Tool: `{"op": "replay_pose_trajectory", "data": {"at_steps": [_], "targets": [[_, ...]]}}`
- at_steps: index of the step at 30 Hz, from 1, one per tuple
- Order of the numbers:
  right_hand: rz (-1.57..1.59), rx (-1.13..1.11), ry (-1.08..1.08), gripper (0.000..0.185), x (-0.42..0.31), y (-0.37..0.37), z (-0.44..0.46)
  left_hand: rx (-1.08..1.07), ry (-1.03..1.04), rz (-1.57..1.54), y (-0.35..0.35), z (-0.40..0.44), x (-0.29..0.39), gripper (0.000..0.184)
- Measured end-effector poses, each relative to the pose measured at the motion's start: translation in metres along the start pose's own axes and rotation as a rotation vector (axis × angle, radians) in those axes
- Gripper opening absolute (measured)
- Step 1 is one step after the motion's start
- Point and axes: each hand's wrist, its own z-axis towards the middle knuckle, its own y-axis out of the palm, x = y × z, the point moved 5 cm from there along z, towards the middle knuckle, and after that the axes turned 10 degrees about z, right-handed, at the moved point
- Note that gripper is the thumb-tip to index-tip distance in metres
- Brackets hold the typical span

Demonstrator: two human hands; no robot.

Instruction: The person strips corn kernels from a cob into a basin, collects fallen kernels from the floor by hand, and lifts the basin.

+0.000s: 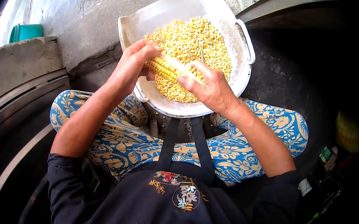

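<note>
An ear of corn is held level over a white tub, its yellow kernels in rows with a paler stripe along the upper side. My left hand is closed around the ear's left end. At the right end, my right hand grips the ear too, its thumb pressed on the kernels. Loose corn kernels cover the tub's bottom. Among them lies a thin metal tool, partly hidden, so its kind cannot be made out.
The tub's handle sticks out on the right. A green bucket stands behind a low concrete ledge at left. My patterned trouser legs flank the tub. Various small items sit in shadow at right.
</note>
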Motion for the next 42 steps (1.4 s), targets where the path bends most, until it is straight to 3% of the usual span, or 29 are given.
{"op": "replay_pose_trajectory", "data": {"at_steps": [3,8,11,14,19,24,30,42], "targets": [[0.030,0.020,0.047,0.033,0.003,-0.001,0.000,-0.010,0.004,0.001,-0.002,0.001,-0.004,0.027],[0.204,0.171,0.025,0.030,0.025,-0.010,0.005,-0.027,0.007,-0.033,-0.001,-0.001,-0.002,0.024],[0.747,0.108,0.234,0.036,0.046,0.000,0.005,-0.005,0.025,-0.052,0.001,-0.001,0.000,0.020],[0.848,0.106,0.313,0.043,0.037,-0.001,0.004,0.002,0.052,-0.043,0.001,-0.002,0.006,0.018],[0.621,0.034,0.293,0.055,0.036,-0.004,0.008,0.006,0.041,-0.011,0.002,-0.002,0.002,0.019],[0.521,-0.035,0.330,0.042,0.028,-0.015,0.009,0.035,0.037,-0.044,-0.008,-0.001,0.002,0.021],[0.757,-0.170,0.336,0.039,0.009,-0.022,0.004,0.051,0.028,-0.152,-0.024,0.007,-0.004,0.022],[0.789,-0.057,0.279,0.023,0.024,-0.018,0.004,0.078,-0.009,-0.154,-0.020,0.008,-0.006,0.021]]}}
